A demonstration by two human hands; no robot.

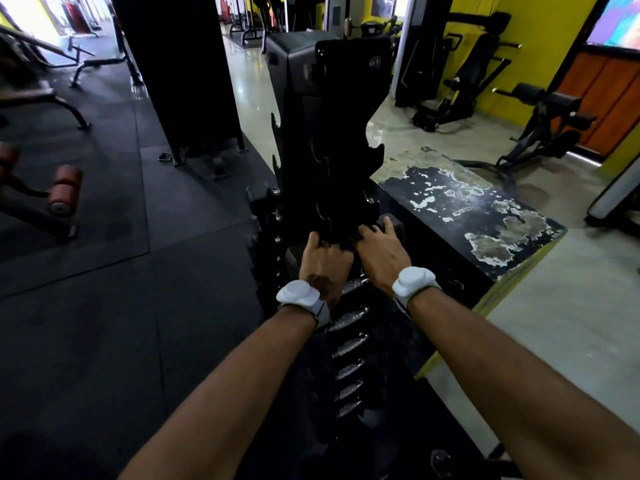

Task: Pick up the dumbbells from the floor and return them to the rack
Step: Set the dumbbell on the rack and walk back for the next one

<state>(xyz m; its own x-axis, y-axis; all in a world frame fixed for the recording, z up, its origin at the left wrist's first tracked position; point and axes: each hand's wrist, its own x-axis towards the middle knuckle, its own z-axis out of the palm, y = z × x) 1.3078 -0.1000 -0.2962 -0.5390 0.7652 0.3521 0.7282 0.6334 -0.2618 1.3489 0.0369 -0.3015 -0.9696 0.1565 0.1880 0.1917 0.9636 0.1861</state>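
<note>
Reaching both hands up to the black tiered dumbbell rack (332,161), at the saddle level just above a column of racked dumbbells whose knurled chrome handles (349,344) run down toward me. My left hand (323,263) is curled shut around something dark at the rack's edge, probably a dumbbell going into its cradle; it is too dark to make the object out. My right hand (381,258) lies spread over a dark block just beside the left, fingers extended, steadying rather than clamping. The hands sit close together, nearly touching. Both wrists carry white sensor bands (298,294).

Handling judgement: cast heads, heavy and rigid, no give. Best hold is mid-handle on the knurling; smooth heads would slip. Watch for pinched fingers at the saddle.
</note>
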